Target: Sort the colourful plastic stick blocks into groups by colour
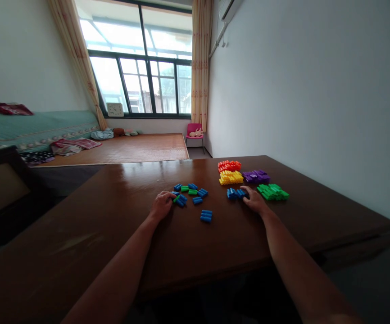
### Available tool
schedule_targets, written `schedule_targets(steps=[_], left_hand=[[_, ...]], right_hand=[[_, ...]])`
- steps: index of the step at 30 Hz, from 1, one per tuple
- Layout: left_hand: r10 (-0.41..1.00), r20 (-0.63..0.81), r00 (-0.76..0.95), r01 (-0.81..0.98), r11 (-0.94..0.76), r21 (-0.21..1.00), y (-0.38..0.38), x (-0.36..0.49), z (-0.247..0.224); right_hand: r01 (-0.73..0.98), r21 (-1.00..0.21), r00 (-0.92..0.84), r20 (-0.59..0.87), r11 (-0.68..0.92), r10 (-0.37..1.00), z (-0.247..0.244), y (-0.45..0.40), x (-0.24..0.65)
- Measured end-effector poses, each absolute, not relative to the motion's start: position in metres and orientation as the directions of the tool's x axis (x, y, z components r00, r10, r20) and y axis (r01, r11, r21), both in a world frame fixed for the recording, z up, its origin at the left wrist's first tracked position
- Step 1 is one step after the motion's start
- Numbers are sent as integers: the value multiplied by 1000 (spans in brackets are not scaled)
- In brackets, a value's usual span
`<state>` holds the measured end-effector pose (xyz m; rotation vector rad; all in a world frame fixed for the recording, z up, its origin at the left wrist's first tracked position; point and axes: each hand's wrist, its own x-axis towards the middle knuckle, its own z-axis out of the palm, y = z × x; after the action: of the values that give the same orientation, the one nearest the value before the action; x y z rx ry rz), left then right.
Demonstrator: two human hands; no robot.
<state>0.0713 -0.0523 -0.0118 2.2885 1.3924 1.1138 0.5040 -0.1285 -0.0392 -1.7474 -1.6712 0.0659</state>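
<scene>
My left hand [163,204] is at the left side of a loose scatter of blue and green tube-like plastic blocks. Its thumb and fingers close on a green block [176,198], with a blue block [181,200] right beside it. Further right, my right hand [254,200] has thumb and forefinger around the right end of a small pile of blue blocks [234,194]; its fingertips are partly hidden. Between the hands and closer to me lies a group of blue blocks [206,216] side by side. Another green block [192,192] lies among the scattered ones.
Beyond my right hand are piles of red blocks [229,166], yellow blocks [230,177], purple blocks [256,176] and green blocks [272,192]. All rest on a glossy dark brown table [114,216]. A bed [141,146] and a pink chair [194,129] stand behind it.
</scene>
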Motion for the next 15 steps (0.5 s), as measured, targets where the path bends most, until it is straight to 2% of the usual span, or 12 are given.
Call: schedule_targets(steps=[4, 7, 9, 11, 13, 15], left_hand=[[833, 483, 270, 662, -525, 536, -51, 72, -13], [831, 487, 269, 663, -526, 532, -50, 72, -14], [831, 488, 267, 668, -525, 527, -50, 72, -15], [832, 486, 268, 673, -523, 523, -49, 72, -16], [833, 482, 271, 674, -522, 523, -49, 72, -17], [834, 481, 272, 668, -523, 530, -49, 73, -17]], right_hand=[[881, -461, 132, 455, 106, 881, -33, -130, 498], [910, -399, 179, 618, 109, 766, -17, -135, 485], [911, -371, 144, 698, 182, 701, -5, -141, 465], [859, -386, 11, 670, 337, 742, 4, -147, 437], [742, -444, -215, 551, 502, 806, 9, -155, 405], [626, -480, -451, 419, 614, 788, 11, -162, 377]])
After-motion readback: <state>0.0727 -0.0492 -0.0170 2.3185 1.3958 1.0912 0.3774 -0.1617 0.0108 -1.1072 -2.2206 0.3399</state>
